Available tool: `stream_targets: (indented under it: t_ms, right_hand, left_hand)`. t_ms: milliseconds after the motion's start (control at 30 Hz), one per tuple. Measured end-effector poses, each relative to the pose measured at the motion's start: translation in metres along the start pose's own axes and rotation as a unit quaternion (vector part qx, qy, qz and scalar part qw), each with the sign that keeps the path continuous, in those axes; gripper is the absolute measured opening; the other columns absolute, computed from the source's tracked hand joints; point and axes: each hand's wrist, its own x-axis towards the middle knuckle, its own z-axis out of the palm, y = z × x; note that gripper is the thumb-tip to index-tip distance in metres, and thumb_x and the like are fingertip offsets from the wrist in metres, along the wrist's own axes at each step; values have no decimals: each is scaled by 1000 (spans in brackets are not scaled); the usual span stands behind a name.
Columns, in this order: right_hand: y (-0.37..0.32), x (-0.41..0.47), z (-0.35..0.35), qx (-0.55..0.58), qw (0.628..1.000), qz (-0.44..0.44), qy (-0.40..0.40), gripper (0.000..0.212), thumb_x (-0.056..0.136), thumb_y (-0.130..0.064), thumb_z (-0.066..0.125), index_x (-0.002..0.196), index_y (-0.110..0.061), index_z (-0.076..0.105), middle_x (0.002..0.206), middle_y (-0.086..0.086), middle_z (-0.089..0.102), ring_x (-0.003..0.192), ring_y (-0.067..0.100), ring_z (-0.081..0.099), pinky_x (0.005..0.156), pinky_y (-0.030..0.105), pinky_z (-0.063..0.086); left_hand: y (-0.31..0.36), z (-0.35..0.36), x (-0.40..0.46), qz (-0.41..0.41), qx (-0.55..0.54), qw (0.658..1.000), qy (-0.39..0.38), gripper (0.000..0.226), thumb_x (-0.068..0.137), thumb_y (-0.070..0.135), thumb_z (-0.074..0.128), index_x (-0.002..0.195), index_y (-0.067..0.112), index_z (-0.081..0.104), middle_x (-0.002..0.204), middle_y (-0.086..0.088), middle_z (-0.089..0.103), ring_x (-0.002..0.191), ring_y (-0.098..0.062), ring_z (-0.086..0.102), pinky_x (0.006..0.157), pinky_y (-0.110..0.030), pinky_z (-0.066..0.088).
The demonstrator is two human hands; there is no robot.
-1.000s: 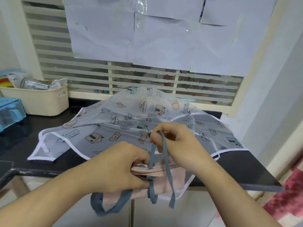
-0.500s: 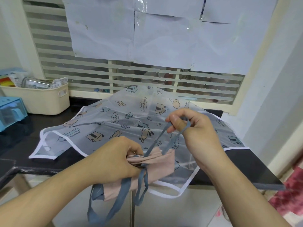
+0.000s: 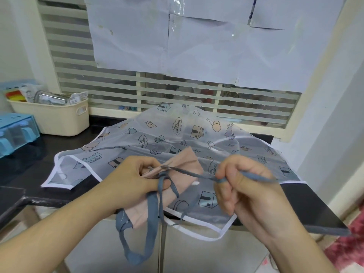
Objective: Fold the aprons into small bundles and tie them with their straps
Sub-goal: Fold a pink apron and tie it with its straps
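Glossy black table point(image 3: 23, 160) below a louvred window papered with white sheets point(image 3: 197, 42). Left hand point(image 3: 136, 180) fingers clench the folded pink apron bundle point(image 3: 185, 166); right hand point(image 3: 248, 184) fingers pinch its grey fabric strap point(image 3: 193, 173) taut. Beyond the fingers lies a translucent printed apron point(image 3: 157, 134); far left, a cream plastic basket point(image 3: 53, 117).

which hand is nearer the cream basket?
Left. The left hand grips the pink bundle nearer the cream basket at the counter's far left; the right hand pulls the strap out rightward, farther off.
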Motion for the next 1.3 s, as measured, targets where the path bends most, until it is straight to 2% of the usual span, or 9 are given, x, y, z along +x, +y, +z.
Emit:
stream_targets:
  t_ms: [133,267,400,633,800,933,1033,1133,1300]
  right_hand:
    - [38,-21,-15,4,990,91,108,24,82,-15,84,93,2,72,58,21,53,40,23,45,41,24,39]
    - [64,-25,-12,2,971,176,160,11,86,4,68,80,4,77,63,25,57,43,25,49,40,27,42]
    - [54,-5,-5,-63,972,183,131,20,81,6,68,69,-6,77,66,18,62,52,21,55,46,28,47]
    - [20,35,1,-244,953,169,53,7,88,-2,78,82,-6,77,68,11,70,55,16,57,52,25,43]
    - [6,37,22,-334,939,75,13,6,91,-4,75,86,-3,76,70,10,75,58,9,62,62,16,48]
    - [16,33,33,-306,950,62,12,12,95,-1,68,87,-4,76,76,11,76,69,12,71,71,25,58]
    - [28,31,28,-476,878,-35,28,23,91,-5,64,86,-24,77,80,-4,75,78,10,70,77,37,58]
    - [38,33,26,-576,802,-152,40,29,85,-6,64,91,-31,77,84,-16,73,83,3,61,79,32,52]
    - [55,40,15,-467,876,-70,100,34,91,-1,67,93,-33,78,87,-23,75,88,2,68,81,16,50]
  left_hand:
    - [0,-10,1,-19,-166,986,-5,47,62,32,99,101,14,81,107,-16,78,103,-34,74,94,-45,56]
    - [-6,-2,1,14,-232,966,-111,67,47,29,101,107,9,79,108,-14,78,92,-20,76,75,-24,60]
    - [4,14,-10,57,-160,955,-245,21,66,9,83,84,19,76,78,0,71,68,-9,64,63,-18,47]
    - [12,21,-11,58,78,944,-315,19,77,2,74,88,19,75,79,-21,68,68,-16,52,65,-33,37]
    - [6,23,-6,45,130,961,-241,14,77,8,70,84,21,72,75,-22,58,62,-19,45,63,-36,36]
    - [2,20,7,-4,99,980,-172,26,72,19,71,95,28,79,89,-20,73,69,-20,58,67,-44,49]
    - [0,19,17,-28,59,990,-121,23,65,19,67,82,29,79,72,-3,70,67,-16,57,68,-40,44]
    - [-4,19,29,-58,20,994,-90,15,74,16,76,88,20,80,75,-10,69,71,-18,57,74,-34,42]
    - [-7,26,36,-72,-45,996,-16,24,69,26,86,93,25,81,80,-5,76,71,-15,65,73,-32,48]
